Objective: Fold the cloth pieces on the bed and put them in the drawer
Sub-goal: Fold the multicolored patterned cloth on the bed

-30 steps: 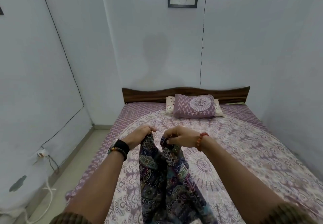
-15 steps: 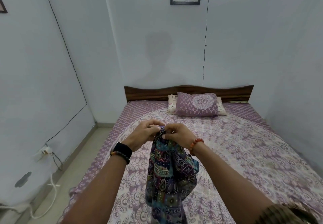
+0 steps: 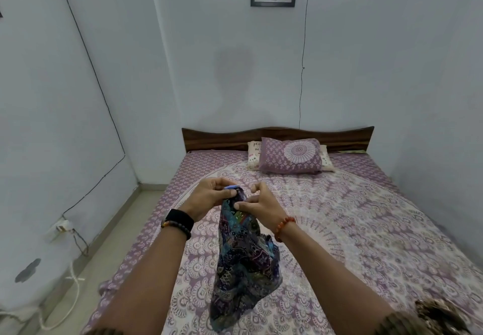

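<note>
A dark blue and purple patterned cloth (image 3: 244, 261) hangs in the air over the bed (image 3: 352, 225). My left hand (image 3: 211, 197) pinches its gathered top edge between thumb and fingers. My right hand (image 3: 257, 204) is close beside it, thumb against the cloth just below the top, index finger curled above. The cloth's lower end reaches down toward the sheet. No drawer is in view.
Two pillows (image 3: 291, 158) lie against the wooden headboard (image 3: 277, 136). A brown patterned cloth (image 3: 441, 313) shows at the bottom right corner. A narrow floor strip (image 3: 104, 251) runs left of the bed, with cables and a socket (image 3: 61, 226) on the wall.
My hands came together from about a hand's width apart, bringing the cloth's two top corners into one bunch. The cloth now hangs doubled and shorter.
</note>
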